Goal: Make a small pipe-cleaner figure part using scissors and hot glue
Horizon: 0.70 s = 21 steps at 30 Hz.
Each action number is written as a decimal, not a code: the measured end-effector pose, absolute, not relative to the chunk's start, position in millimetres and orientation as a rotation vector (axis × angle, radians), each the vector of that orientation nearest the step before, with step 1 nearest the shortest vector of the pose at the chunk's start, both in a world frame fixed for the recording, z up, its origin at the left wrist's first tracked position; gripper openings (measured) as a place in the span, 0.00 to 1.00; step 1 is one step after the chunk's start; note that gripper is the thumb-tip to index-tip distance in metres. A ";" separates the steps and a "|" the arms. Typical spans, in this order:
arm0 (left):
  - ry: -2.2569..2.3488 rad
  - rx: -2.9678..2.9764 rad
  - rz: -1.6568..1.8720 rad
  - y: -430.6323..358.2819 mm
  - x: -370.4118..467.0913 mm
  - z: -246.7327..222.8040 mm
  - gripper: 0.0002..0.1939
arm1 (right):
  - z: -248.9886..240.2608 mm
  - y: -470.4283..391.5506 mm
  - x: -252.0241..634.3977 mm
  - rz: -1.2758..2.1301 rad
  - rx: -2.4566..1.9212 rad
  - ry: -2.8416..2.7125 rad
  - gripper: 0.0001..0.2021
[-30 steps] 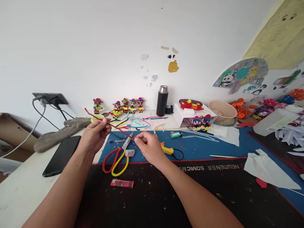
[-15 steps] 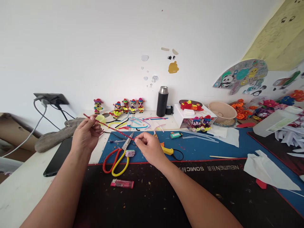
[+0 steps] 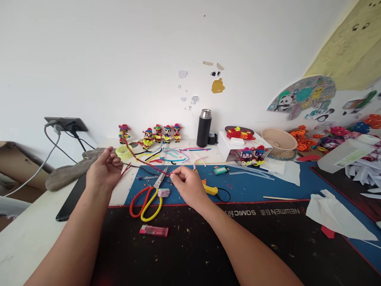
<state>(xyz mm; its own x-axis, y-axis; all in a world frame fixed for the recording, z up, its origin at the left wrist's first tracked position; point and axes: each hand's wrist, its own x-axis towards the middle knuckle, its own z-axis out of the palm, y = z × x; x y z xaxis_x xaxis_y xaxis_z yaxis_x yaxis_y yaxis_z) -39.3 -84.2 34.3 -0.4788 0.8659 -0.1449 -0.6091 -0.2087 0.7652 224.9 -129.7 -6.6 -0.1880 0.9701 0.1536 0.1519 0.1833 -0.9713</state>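
Observation:
A thin, dark red twisted pipe cleaner stretches up and to the left from my right hand, which pinches its lower end. Its other end is free and bends upward in front of a small doll. My left hand is apart from the pipe cleaner, palm up, its fingers loosely curled and holding nothing. Scissors with one red and one yellow handle lie below, between the hands, with a small pale lilac piece by them. Closer to me, a pink lighter rests on the black mat.
Several colourful dolls and a black thermos stand along the wall. Loose pipe cleaners and a roll of tape lie behind the hands. A yellow-handled tool is beside my right wrist. White cloth lies at right.
My left hand has let go of the pipe cleaner and moved slightly left and down. The freed end has sprung upward into a curve. My right hand has stayed almost still.

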 end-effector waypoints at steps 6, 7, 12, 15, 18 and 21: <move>1.128 0.604 1.557 -85.7 -23.3 17.6 0.12 | -4.8 -129.8 225.0 1.151 -1.122 -1.486 0.09; 1.183 0.787 1.429 -88.6 -19.2 17.0 0.15 | -3.9 -130.1 224.9 1.148 -1.121 -1.486 0.09; 1.012 1.208 0.953 -105.4 4.6 22.0 0.25 | -1.9 -132.0 224.2 1.106 -1.120 -1.540 0.08; 0.947 1.190 0.926 -109.3 17.4 21.4 0.22 | -4.0 -133.2 223.7 1.077 -1.127 -1.600 0.07; 0.964 1.133 0.986 -108.9 24.7 17.0 0.20 | -5.6 -133.9 223.6 1.067 -1.123 -1.625 0.08; 0.959 1.132 0.994 -108.3 26.0 14.2 0.19 | -3.9 -133.9 223.8 1.059 -1.149 -1.613 0.08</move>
